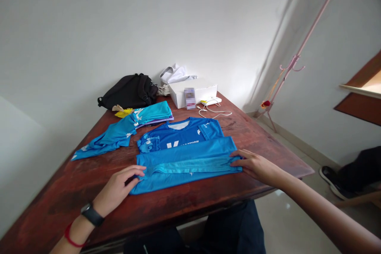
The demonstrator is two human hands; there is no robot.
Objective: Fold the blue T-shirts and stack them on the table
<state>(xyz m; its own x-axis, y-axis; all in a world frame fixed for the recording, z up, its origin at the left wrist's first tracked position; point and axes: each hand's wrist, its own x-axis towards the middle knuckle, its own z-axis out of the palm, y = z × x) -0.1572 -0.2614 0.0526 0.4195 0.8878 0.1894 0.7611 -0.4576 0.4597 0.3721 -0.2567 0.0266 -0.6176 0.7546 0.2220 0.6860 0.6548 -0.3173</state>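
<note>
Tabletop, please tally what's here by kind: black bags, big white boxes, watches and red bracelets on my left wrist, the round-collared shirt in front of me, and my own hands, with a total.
Hands: 2 (left hand, right hand)
Round-collared shirt: 1
Watch: 1
Red bracelet: 1
Black bag: 1
Big white box: 1
Total: 7

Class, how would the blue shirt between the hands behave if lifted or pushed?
The blue shirt would probably be floppy: its lower part lies folded in soft creases between left hand and right hand. Lifted by one edge, it may unfold, since no fastening shows. Pushed, its thin-looking cloth would likely bunch.
</note>
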